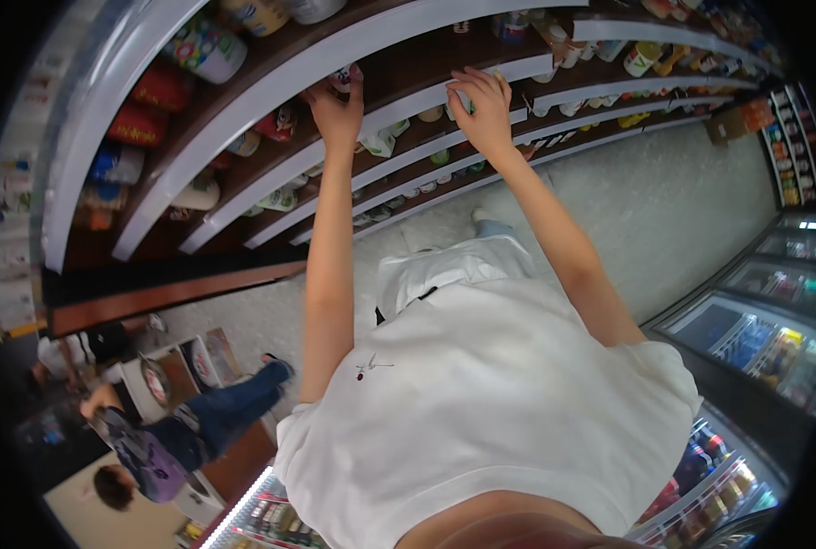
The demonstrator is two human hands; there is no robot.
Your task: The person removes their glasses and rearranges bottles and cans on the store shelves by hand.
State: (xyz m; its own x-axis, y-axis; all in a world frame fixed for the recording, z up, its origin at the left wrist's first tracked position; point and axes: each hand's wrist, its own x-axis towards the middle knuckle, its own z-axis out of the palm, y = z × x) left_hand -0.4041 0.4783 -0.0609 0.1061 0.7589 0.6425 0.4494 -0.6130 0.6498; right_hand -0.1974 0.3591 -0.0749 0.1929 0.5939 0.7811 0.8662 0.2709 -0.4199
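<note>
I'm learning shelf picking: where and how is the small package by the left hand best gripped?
Probably grip the small package across its sides, from the open front of the shelf: it shows narrow between the thumb and fingers of the left hand. Its full shape is hidden.

Seeing matt, creased cloth on shirt (518, 393). Reads as wood on shelf boards (410, 69); smooth edge strips (389, 36), plastic or painted metal, can't tell. Smooth floor (664, 192), faint sheen. Glossy glass on cooler doors (746, 334). Denim on jeans (234, 403). Too small to call: pack (340, 80) at left hand (337, 117).
</note>
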